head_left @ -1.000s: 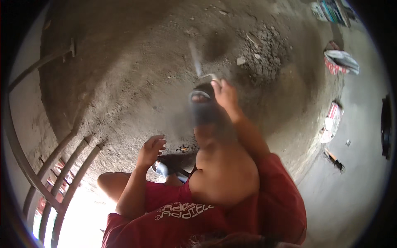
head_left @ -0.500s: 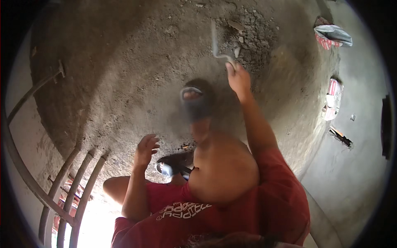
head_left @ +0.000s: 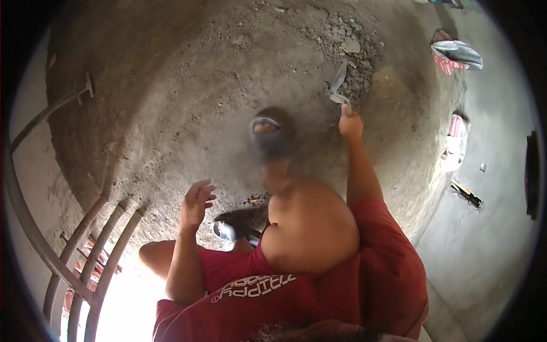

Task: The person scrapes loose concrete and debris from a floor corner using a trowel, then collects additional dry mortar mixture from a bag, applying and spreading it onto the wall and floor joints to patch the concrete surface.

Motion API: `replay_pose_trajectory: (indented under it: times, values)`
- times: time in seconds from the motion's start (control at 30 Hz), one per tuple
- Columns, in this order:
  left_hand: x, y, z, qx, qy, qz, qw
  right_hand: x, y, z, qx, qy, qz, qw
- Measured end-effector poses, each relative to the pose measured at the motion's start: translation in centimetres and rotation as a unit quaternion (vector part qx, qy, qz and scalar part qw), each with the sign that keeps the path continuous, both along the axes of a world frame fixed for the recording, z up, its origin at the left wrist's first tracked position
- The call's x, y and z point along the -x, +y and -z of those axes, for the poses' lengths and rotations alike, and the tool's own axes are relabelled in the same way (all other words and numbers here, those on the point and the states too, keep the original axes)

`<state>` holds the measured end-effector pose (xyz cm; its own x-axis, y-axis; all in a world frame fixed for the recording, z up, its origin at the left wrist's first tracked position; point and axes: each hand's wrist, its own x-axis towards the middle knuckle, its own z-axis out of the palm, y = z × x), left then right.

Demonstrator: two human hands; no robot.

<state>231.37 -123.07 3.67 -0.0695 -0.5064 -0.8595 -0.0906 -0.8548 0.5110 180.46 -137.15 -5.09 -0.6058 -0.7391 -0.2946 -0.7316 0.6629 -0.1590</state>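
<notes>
A trowel [head_left: 339, 78] with a pale metal blade is gripped by its handle in my right hand [head_left: 351, 124], arm stretched forward. The blade points away from me, over the left edge of a heap of grey mortar crumbs and lumps [head_left: 362, 71]. One flat, paler lump [head_left: 351, 45] lies on the heap just past the blade tip. My left hand [head_left: 197, 204] hovers above the ground near my left knee, with fingers loosely bent and apart, and nothing in it.
A red-and-white sack [head_left: 456, 56] and a similar crumpled bag [head_left: 457, 142] lie along the right wall, close to a dark hole [head_left: 467, 195]. Metal bars [head_left: 102, 256] stand at the left. My sandalled foot [head_left: 268, 134] is on the rough floor ahead.
My right hand has moved right and slightly back toward me. The trowel blade has swung from edge-on, left of the heap, to show its face beside it. My left hand has barely shifted.
</notes>
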Motion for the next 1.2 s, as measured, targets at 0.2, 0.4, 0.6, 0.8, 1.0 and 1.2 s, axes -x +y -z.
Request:
replay_pose_trajectory:
  times: [0.2, 0.4, 0.6, 0.8, 1.0, 1.2]
  values:
    - [0.5, 0.8, 0.0, -0.012, -0.026, -0.009, 1.0, -8.9, -2.9, -1.2, 0.091, -0.079, -0.046, 0.992]
    - [0.6, 0.9, 0.7, -0.014, -0.018, 0.021, 1.0, -9.6, -14.1, 0.6, 0.003, -0.081, -0.11, 0.991]
    - [-0.1, 0.2, 0.9, -0.034, -0.059, -0.013, 0.998, 5.4, -8.9, 0.9, -0.041, 0.025, -0.097, 0.994]
    - [0.3, 0.7, 1.0, 0.001, -0.04, 0.023, 0.999, 3.3, -2.7, -1.1, -0.016, -0.038, 0.094, 0.995]
    - [1.5, 0.9, 1.4, -0.006, -0.056, 0.052, 0.997, -9.7, -7.1, -2.7, 0.019, -0.11, -0.148, 0.983]
    - [1.4, 0.5, 1.6, -0.041, -0.064, 0.05, 0.996, -1.7, -7.1, -1.3, -0.009, -0.11, 0.02, 0.994]
